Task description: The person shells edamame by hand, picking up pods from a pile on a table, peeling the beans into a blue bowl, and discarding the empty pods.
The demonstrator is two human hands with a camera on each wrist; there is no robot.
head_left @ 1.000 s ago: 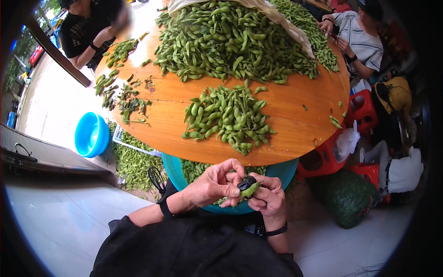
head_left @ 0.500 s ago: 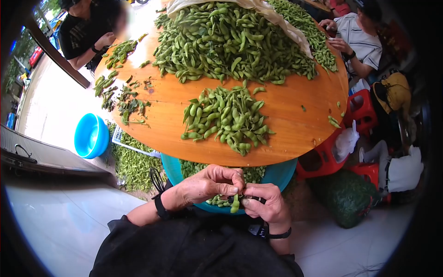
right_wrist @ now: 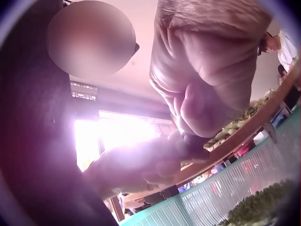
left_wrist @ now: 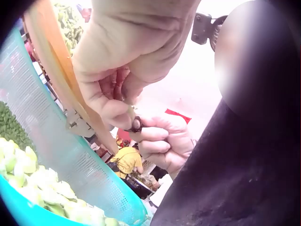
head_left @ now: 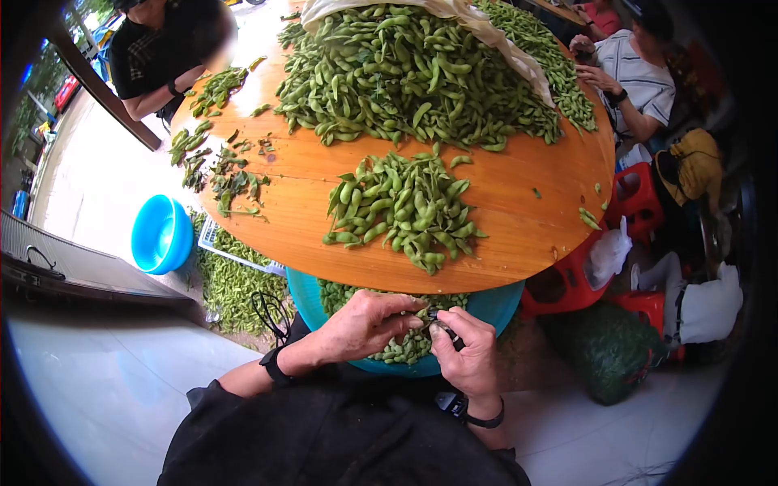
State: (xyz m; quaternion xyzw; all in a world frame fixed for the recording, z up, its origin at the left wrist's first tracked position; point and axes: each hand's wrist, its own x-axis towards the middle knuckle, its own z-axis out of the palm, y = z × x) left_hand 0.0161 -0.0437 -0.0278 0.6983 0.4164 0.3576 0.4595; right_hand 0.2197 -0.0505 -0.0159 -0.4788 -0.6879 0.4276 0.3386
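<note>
Just above the teal basket, the two hands meet fingertip to fingertip. My left hand pinches a small green pod, mostly hidden by the fingers. My right hand has its thumb and fingers curled round a small black object at the pod's edge. Seen from the left wrist, a dark piece lies between the fingertips; whether it is tool or pod I cannot tell. Shelled green beans lie in the basket below. From the right wrist, the palm hides the pinched pod.
A wooden table holds a small pod heap and a large one behind. Plant scraps lie at its left. A blue basin and red stools stand beside it. Two people sit across the table.
The green pod, clearly seen hanging between the fingers half a second ago, is now mostly hidden. The right hand has turned more upright, and the left fingers reach straighter toward it.
</note>
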